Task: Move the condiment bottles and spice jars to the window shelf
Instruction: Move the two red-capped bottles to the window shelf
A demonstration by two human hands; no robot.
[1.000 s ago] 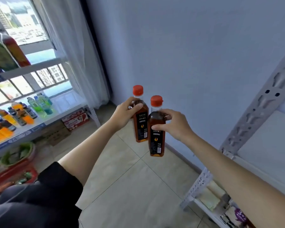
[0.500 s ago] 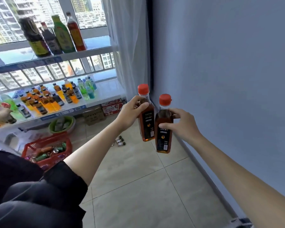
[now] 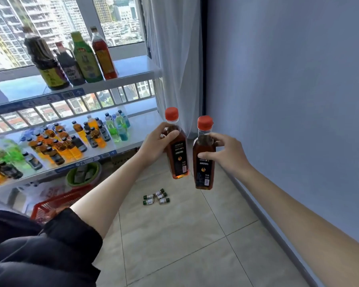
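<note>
Two square-shouldered clear plastic bottles of amber-brown liquid, each with a red screw cap and a black label, are held upright in the air to the right of the white window shelf (image 3: pixel 133 73). The left bottle (image 3: pixel 176 150) sits slightly higher; the right bottle (image 3: pixel 204 160) hangs just beside it, not touching.

Readable only: "100%" atop the black label of the red-capped amber bottle (image 3: pixel 204 156) at 3 o'clock, and "24" on the blue price strip (image 3: pixel 87 163) edging the lower white shelf at 9 o'clock.
</note>
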